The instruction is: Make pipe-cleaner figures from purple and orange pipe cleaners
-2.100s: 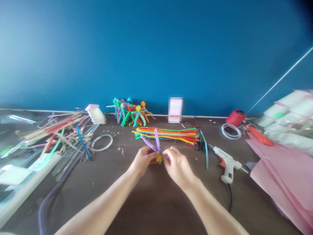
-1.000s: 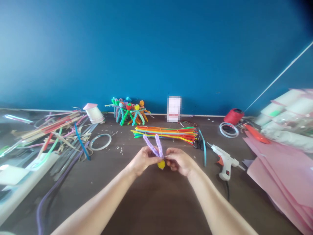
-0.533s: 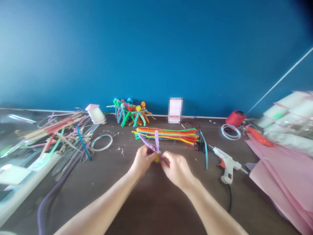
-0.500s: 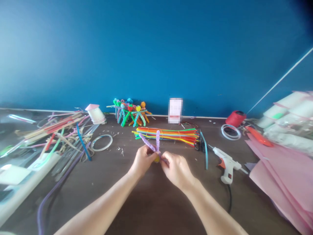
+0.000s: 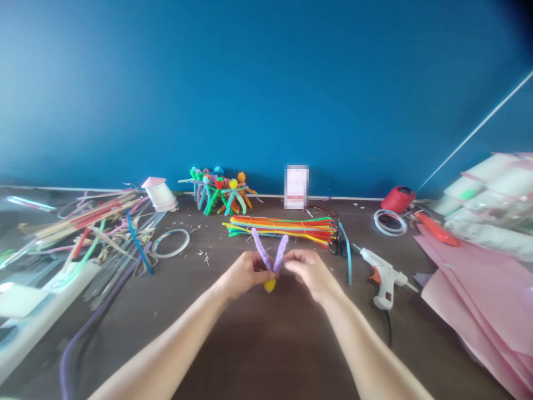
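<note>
A small pipe-cleaner figure [image 5: 278, 261] is upside down between my hands, its two fuzzy purple legs pointing up in a V and a yellow ball head [image 5: 270, 285] at the bottom. My left hand [image 5: 244, 276] pinches it where the legs meet the head, thumb across the front. Close to the right leg is my right hand [image 5: 310, 272], fingertips drawn together. Whether a thin end sits between those fingertips is too small to tell. Just beyond lies a bundle of coloured pipe cleaners [image 5: 287, 226].
Several finished pipe-cleaner figures [image 5: 220, 191] stand by the blue wall. A glue gun [image 5: 383, 275], a red thread spool [image 5: 397, 199] and pink sheets [image 5: 478, 311] are on the right. Loose strips [image 5: 100, 222], a white ring [image 5: 170, 243] and a white cup-like piece [image 5: 160, 194] lie left.
The purple legs have swung into a more even V, the right one now leaning right. My right hand has drawn slightly away from the figure's middle; my left hand keeps its grip.
</note>
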`<act>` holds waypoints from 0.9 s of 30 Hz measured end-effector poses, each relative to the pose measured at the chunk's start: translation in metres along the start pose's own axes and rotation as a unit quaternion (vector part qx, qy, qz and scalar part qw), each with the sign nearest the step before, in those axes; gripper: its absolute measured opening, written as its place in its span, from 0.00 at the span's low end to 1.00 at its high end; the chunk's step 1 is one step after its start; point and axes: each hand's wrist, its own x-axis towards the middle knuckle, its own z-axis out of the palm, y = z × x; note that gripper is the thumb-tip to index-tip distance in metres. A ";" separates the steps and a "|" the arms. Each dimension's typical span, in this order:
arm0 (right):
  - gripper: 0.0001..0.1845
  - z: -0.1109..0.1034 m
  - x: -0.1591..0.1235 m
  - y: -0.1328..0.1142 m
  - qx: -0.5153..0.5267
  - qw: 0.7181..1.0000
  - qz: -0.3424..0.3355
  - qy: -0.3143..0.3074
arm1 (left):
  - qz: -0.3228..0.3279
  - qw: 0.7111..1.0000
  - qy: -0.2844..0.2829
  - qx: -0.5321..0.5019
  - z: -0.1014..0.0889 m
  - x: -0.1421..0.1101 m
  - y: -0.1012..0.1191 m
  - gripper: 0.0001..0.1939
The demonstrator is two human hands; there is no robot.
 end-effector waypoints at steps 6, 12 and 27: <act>0.03 -0.004 0.003 0.003 0.138 0.977 0.141 -0.078 | -0.024 0.993 -0.033 -0.114 -0.001 -0.002 0.000 0.08; 0.06 0.005 0.001 0.005 -0.027 0.996 0.073 -0.038 | -0.029 0.983 0.090 -0.157 0.001 0.004 -0.009 0.11; 0.09 0.010 -0.005 0.006 -0.217 0.969 -0.104 -0.045 | 0.017 0.982 0.179 -0.058 0.006 0.007 -0.009 0.07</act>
